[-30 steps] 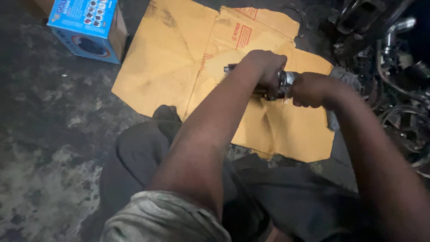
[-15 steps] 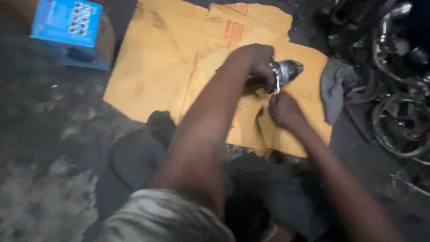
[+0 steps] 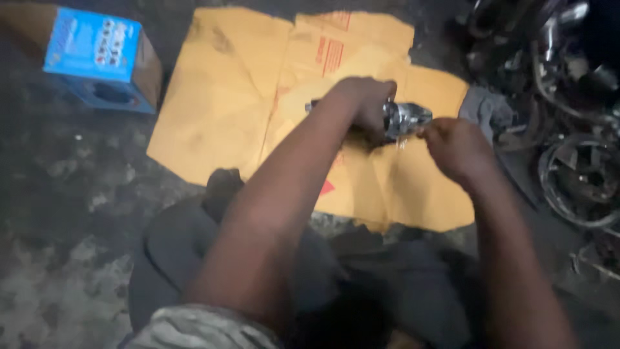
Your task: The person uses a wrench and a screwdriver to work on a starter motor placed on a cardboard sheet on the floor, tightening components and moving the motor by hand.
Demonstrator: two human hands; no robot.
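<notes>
Dark, stained concrete floor point(image 3: 64, 213) underneath everything. Flattened yellow cardboard point(image 3: 226, 110) spread across it, with a blue box point(image 3: 93, 55) off at the upper left and a heap of dark metal parts point(image 3: 568, 129) at the right. Above the cardboard, left hand point(image 3: 365, 106) clenched around a shiny metal cylindrical part point(image 3: 407, 119). Right hand point(image 3: 455, 148) closed in a pinch at that part's end; whatever sits between the fingertips too blurred to tell.

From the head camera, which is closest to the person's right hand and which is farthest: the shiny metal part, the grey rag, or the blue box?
1. Shiny metal part: touching the right hand on its left, gripped by the left hand.
2. Grey rag: just beyond the right hand, up and to its right, at the cardboard's edge.
3. Blue box: far off at the top left, on the dark floor.
</notes>
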